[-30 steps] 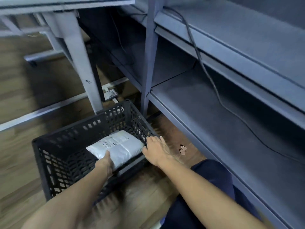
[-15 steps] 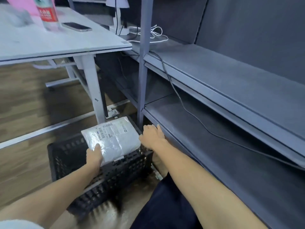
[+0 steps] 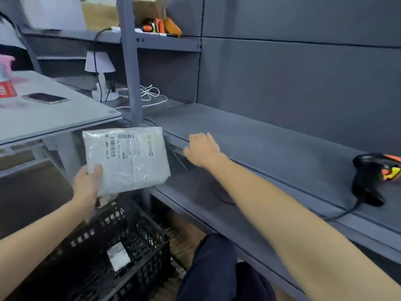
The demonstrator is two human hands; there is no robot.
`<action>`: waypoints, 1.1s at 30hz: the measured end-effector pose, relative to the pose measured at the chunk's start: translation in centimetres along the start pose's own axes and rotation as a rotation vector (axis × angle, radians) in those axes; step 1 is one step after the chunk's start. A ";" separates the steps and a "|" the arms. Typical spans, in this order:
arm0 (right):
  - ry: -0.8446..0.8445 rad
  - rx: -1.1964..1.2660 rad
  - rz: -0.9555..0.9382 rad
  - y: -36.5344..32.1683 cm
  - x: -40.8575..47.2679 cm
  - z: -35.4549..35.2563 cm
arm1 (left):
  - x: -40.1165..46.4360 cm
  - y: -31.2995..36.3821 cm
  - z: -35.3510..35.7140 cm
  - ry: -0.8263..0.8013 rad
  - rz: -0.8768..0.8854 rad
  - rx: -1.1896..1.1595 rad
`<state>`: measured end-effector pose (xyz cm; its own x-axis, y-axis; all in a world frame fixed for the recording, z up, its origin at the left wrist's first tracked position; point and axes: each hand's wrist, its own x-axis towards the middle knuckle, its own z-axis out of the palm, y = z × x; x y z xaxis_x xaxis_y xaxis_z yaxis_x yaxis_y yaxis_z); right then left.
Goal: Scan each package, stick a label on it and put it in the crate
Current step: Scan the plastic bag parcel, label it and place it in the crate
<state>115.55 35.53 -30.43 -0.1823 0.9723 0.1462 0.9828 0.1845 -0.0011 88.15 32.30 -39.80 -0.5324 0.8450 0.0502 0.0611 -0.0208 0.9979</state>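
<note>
Head view: left hand (image 3: 86, 183) pinches the package (image 3: 128, 157) by its near-left corner, holding it above the black crate (image 3: 112, 246), beside the surface (image 3: 54, 120) edge. Right hand (image 3: 202, 149), fingers relaxed, rests at the shelf (image 3: 271, 153) front edge, well apart from the scanner (image 3: 371, 177).

- Looks like a small parcel-packing stockroom: grey metal shelving (image 3: 271, 135) runs along the wall.
- A corded barcode scanner (image 3: 373, 177) lies on a shelf.
- A black plastic crate (image 3: 121, 242) stands on the floor beside a white work table (image 3: 54, 118).
</note>
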 end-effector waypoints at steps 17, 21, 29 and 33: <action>0.198 -0.057 0.497 17.4 -7.8 -11.4 | -5.9 16.7 23.2 -0.551 0.248 -0.293; 0.263 0.074 0.606 20.0 -11.5 -13.7 | -9.1 17.8 26.9 -0.687 0.271 -0.267; 0.320 0.278 0.597 23.1 -15.9 -15.9 | -12.4 20.8 30.3 -0.923 0.458 -0.162; 0.343 0.323 0.548 23.6 -16.0 -15.5 | -13.5 22.4 30.7 -1.065 0.646 -0.110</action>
<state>142.10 22.12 -17.45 0.4060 0.8472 0.3427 0.8633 -0.2326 -0.4478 122.67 36.81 -19.35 0.5187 0.6745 0.5254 -0.0419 -0.5937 0.8036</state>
